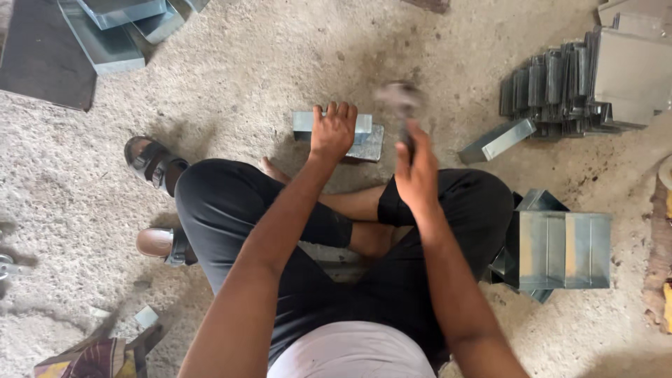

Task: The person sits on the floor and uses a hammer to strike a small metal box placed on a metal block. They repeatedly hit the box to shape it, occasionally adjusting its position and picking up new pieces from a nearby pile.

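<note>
A: Metal channel piece [334,129], grey and shiny, folded from thin sheet, lies on a flat grey block [367,145] on the sandy floor [245,84], at twelve o'clock from the seated person's crossed legs.

B: Which hand is on it?

A: The left hand [333,130] presses down on top, fingers curled over its far edge. The right hand [416,175], just beside at three o'clock, is closed round the handle of a hammer [400,105]; the hammer head is blurred above the block.

B: And farther out?

A: At two o'clock, a single folded channel [498,140] and a packed stack of bent metal parts [560,87]. At four o'clock, open sheet-metal boxes [556,250]. At ten o'clock, more metal trays [112,28]. At nine o'clock, a pair of sandals [155,164].
</note>
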